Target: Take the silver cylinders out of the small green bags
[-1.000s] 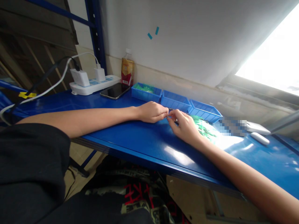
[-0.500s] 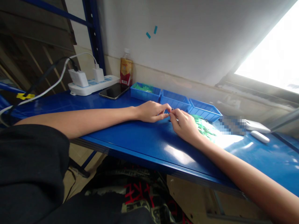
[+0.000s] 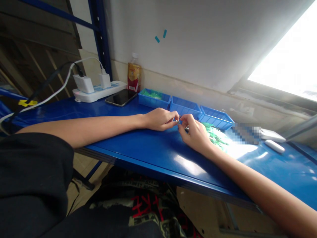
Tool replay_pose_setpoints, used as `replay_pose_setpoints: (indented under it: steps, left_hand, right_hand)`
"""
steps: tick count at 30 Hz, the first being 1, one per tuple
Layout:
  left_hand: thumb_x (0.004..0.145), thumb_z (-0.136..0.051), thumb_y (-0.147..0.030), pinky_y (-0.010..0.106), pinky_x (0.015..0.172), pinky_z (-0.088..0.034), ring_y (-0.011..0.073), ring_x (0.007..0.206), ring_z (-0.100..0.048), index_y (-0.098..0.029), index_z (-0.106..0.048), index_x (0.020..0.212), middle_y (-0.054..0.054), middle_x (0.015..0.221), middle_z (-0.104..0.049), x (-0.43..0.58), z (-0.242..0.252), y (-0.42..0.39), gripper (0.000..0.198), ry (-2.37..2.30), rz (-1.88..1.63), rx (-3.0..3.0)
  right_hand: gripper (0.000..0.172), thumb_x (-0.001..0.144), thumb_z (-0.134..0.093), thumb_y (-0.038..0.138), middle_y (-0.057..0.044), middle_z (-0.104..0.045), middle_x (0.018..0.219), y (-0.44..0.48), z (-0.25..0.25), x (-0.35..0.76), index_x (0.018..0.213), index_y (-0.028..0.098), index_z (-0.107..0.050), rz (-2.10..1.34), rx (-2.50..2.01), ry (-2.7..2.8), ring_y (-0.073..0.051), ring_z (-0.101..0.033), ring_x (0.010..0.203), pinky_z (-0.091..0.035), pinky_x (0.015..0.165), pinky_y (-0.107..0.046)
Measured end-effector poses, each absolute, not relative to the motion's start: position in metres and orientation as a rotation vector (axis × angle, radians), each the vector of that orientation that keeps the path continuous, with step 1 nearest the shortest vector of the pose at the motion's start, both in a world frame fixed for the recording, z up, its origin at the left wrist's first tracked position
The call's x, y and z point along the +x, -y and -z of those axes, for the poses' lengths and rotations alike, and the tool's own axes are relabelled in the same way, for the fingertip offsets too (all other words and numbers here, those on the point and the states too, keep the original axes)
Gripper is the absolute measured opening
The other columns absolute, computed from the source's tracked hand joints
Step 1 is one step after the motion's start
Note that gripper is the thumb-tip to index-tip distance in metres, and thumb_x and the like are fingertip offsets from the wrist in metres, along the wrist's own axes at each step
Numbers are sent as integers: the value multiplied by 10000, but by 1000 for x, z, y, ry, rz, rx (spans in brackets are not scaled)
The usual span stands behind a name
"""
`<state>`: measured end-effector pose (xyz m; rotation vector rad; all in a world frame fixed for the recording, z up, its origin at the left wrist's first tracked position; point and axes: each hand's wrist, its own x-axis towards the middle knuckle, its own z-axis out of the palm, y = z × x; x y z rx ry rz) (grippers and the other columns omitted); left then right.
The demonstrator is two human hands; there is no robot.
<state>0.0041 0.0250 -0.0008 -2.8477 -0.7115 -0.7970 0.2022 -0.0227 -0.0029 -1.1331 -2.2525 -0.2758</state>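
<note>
My left hand is over the blue table, thumb and index finger pinched on a tiny light-coloured piece too small to name. Facing it, my right hand has its fingers curled, with the tips close to that piece. Something small and shiny shows under the right fingers, but I cannot make out what it is. Just beyond the hands stand the middle blue bin and the right blue bin. Green-and-white small pieces lie on the table beside my right hand.
A left blue bin holds green pieces. Further left are a phone, a drink bottle and a white power strip with plugged-in chargers and cables. White objects lie at the right. The table's front edge runs before me.
My fingertips have drawn slightly apart, and the tiny piece now shows at my left fingertips. Both arms stay nearly where they were.
</note>
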Motion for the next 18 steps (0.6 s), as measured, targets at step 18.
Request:
replay_pose_setpoints:
  steps: [18]
  left_hand:
    - [960, -349, -354, 247, 642, -407, 183, 776, -648, -181, -566, 1038, 45, 840, -683, 4, 1, -26, 288, 640, 707, -2810]
  right_hand:
    - [242, 923, -398, 286, -57, -662, 739, 23, 1, 201, 825, 188, -597, 393, -1173, 2275, -187, -608, 703, -399, 647, -269]
